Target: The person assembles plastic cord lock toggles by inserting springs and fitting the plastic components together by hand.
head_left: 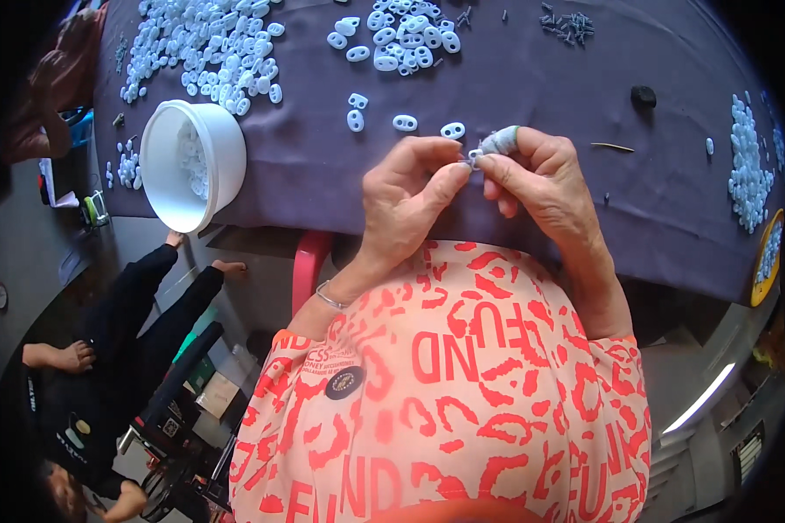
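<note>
Both hands meet over the near part of the dark cloth. My left hand (414, 187) pinches one side of a small white oval piece with holes (474, 159), thumb against forefinger. From the other side my right hand (541, 179) grips the same piece; a wrap covers its forefinger. Part of the piece is hidden by the fingertips. Just beyond them lie a loose white oval piece with two holes (452, 131) and another like it (405, 123). To the left of these, two more rest close together (356, 120).
A white tub (218, 157) lies tipped at the table's left edge, white pieces inside. Heaps of white pieces (205, 52) and small dark pins (569, 28) sit farther back. A thin yellowish stick (612, 147) and dark lump (643, 96) lie right. Another person (105, 349) is at left.
</note>
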Action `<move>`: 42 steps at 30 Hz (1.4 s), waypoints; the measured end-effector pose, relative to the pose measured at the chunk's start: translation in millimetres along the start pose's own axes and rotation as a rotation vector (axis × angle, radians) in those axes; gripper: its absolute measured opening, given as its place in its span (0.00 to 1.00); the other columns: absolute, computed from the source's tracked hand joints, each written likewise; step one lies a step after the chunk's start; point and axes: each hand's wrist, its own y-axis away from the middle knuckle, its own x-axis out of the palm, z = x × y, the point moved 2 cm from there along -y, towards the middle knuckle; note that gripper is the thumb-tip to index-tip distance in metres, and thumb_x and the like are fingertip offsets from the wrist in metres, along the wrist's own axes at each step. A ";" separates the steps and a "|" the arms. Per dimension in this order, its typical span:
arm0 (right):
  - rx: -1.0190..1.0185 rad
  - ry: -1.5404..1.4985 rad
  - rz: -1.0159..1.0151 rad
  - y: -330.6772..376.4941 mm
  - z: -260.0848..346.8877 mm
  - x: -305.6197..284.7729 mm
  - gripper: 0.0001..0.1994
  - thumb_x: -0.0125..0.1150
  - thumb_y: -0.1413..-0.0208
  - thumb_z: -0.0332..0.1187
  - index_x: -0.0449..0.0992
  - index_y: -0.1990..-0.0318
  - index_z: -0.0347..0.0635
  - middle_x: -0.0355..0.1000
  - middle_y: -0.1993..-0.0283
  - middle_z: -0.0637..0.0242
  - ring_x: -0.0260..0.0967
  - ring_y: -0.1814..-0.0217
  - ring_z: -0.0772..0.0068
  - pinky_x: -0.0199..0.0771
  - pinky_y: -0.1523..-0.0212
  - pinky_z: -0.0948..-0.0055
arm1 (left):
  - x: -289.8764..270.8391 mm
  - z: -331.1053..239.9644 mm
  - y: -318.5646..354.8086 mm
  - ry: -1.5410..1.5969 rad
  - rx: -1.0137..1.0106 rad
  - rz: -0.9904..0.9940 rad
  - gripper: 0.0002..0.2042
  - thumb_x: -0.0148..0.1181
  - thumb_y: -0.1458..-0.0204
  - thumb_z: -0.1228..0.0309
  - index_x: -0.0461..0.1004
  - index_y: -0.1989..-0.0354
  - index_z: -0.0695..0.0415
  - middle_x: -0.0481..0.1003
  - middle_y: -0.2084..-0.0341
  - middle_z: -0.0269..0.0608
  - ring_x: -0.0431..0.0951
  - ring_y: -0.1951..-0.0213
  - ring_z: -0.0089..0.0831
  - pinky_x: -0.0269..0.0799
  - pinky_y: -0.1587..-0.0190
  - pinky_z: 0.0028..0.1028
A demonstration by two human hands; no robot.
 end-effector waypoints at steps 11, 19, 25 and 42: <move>-0.114 -0.055 -0.101 2.9 2.9 -15.6 0.05 0.59 0.47 0.29 0.75 0.67 0.35 0.70 0.80 0.70 0.63 0.84 0.87 0.61 0.85 0.88 | 2.7 -14.7 -30.8 -1.206 0.647 -0.085 0.12 0.66 0.63 0.73 0.72 0.68 0.57 0.70 0.71 0.35 0.70 0.65 0.35 0.68 0.68 0.34; -0.157 -0.139 -0.112 4.6 0.1 -17.4 0.06 0.58 0.46 0.29 0.75 0.67 0.35 0.70 0.80 0.69 0.63 0.84 0.86 0.61 0.85 0.88 | 5.1 -19.4 -19.9 -0.502 0.290 0.043 0.07 0.62 0.54 0.80 0.71 0.68 0.61 0.75 0.73 0.35 0.75 0.73 0.24 0.71 0.71 0.23; -0.129 -0.135 -0.081 4.2 -1.1 -14.9 0.06 0.58 0.47 0.29 0.75 0.66 0.35 0.70 0.80 0.69 0.63 0.83 0.86 0.61 0.84 0.88 | -9.4 -10.8 -19.6 0.118 -0.176 0.122 0.10 0.58 0.50 0.76 0.73 0.60 0.65 0.76 0.71 0.38 0.76 0.71 0.23 0.72 0.69 0.20; -0.058 0.051 -0.006 4.4 2.4 -11.2 0.07 0.60 0.48 0.31 0.74 0.68 0.36 0.69 0.82 0.71 0.60 0.85 0.87 0.57 0.85 0.87 | -9.9 -8.9 -11.4 0.232 -0.338 0.107 0.09 0.60 0.50 0.72 0.74 0.62 0.62 0.76 0.71 0.39 0.77 0.68 0.25 0.68 0.73 0.19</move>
